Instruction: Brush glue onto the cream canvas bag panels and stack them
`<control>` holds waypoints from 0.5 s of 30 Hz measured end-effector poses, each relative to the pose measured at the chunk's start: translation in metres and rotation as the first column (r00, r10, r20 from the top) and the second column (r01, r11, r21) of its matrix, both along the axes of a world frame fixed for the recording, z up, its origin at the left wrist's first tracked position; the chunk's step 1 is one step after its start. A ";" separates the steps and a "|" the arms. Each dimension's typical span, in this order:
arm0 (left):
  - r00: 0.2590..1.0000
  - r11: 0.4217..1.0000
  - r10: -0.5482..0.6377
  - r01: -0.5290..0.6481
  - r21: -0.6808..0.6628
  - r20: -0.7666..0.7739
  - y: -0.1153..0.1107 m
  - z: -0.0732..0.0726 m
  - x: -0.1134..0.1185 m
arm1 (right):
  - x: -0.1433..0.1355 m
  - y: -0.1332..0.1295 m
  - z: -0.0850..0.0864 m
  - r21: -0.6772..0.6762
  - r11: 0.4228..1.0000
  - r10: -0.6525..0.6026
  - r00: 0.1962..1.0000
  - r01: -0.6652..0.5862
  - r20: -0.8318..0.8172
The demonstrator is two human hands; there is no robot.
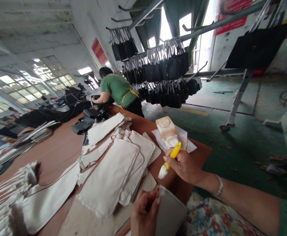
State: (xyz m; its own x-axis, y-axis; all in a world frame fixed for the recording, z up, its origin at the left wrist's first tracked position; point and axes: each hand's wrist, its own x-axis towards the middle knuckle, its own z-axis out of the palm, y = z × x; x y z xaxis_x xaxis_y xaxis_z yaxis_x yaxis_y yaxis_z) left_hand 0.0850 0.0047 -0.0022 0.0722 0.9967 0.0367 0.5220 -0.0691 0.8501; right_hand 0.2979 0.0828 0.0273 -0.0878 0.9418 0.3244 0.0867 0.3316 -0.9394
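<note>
My right hand [184,165] is closed round a yellow-handled brush [174,153]. White paste coats the bristles, which point down to the left above the brown table. At the lower middle, my left hand [145,209] pinches the edge of a pale fabric bag piece [170,211] that lies near my lap. Just beyond the brush stands a stained container [166,127] with white paste at its mouth, resting on white paper [191,145]. To the left, several cream bag pieces [111,173] with brown edging lie overlapped in a pile.
A bundle of fringed cream pieces [10,193] lies at the left on the brown table [60,144]. Black bags [90,119] lie further back, where a co-worker in green [118,88] leans over. Racks of hanging black bags [166,68] stand behind, right of the table.
</note>
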 end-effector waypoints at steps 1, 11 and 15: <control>1.000 0.998 0.006 -0.005 0.056 -0.014 -0.003 -0.002 0.002 | 0.003 0.003 0.001 -0.004 1.000 -0.026 1.000 0.026 -0.007; 0.986 0.976 0.090 -0.058 0.211 -0.141 -0.016 -0.012 0.004 | 0.006 -0.011 0.014 -0.173 0.937 0.290 0.952 -0.304 -0.101; 0.986 0.981 0.090 -0.063 0.185 -0.139 -0.012 -0.009 0.002 | 0.009 -0.009 0.019 -0.114 0.979 0.161 0.984 -0.170 -0.077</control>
State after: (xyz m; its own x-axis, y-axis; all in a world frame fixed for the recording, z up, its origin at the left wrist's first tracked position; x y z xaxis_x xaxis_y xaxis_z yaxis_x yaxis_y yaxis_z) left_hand 0.0874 -0.0075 -0.0115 0.0138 0.9776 0.2099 0.6490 -0.1684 0.7419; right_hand 0.3066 0.0741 0.0459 -0.2276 0.9485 0.2203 -0.0248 0.2205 -0.9751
